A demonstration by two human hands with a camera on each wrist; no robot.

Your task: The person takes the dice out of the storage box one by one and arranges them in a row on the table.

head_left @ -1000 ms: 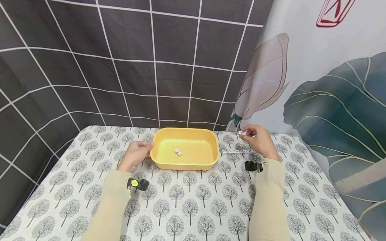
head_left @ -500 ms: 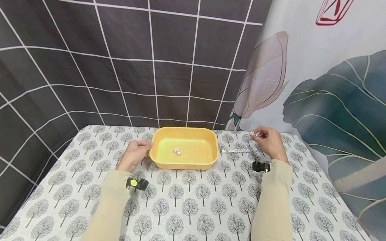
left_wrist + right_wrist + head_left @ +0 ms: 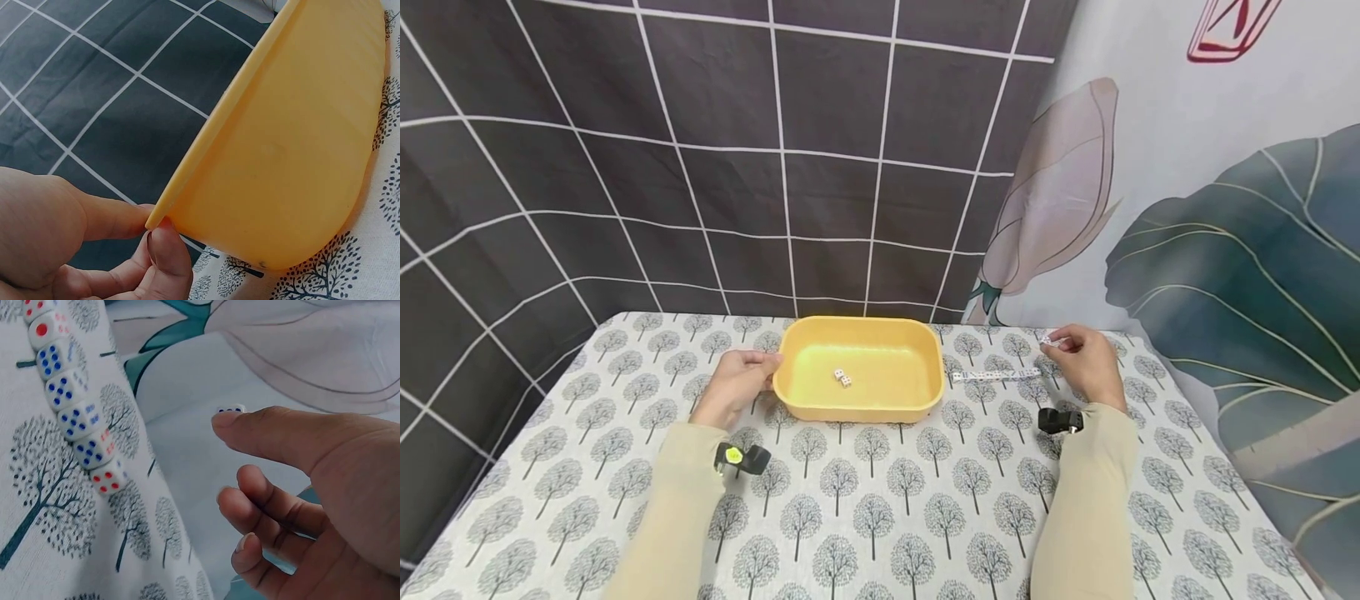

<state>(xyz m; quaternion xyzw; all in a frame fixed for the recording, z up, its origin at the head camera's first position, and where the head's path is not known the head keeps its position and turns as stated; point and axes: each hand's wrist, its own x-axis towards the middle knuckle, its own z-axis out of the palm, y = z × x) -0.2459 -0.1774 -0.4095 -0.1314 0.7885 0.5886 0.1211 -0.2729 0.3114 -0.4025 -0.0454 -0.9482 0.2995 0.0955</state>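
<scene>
My left hand (image 3: 737, 385) pinches the left rim of a yellow plastic basin (image 3: 857, 414), thumb and forefinger on either side of the edge in the left wrist view. Two white dice (image 3: 842, 378) lie side by side on the basin's floor. Right of the basin, a straight row of white dice (image 3: 996, 375) runs along the table, with blue and red pips visible up close. Above the row's right end, my right hand (image 3: 1088, 367) holds a white die (image 3: 232, 408) at the thumb tip. Most of that die is hidden behind the thumb.
A white tablecloth (image 3: 835, 517) with grey tree prints covers the table. Behind stands a dark cloth with white grid lines (image 3: 715, 192). A curtain with a lotus print (image 3: 1052, 192) hangs at the right, close behind the right hand.
My right hand has moved to the right and slightly down with the die, toward the right end of the row. The left hand and basin stay put.
</scene>
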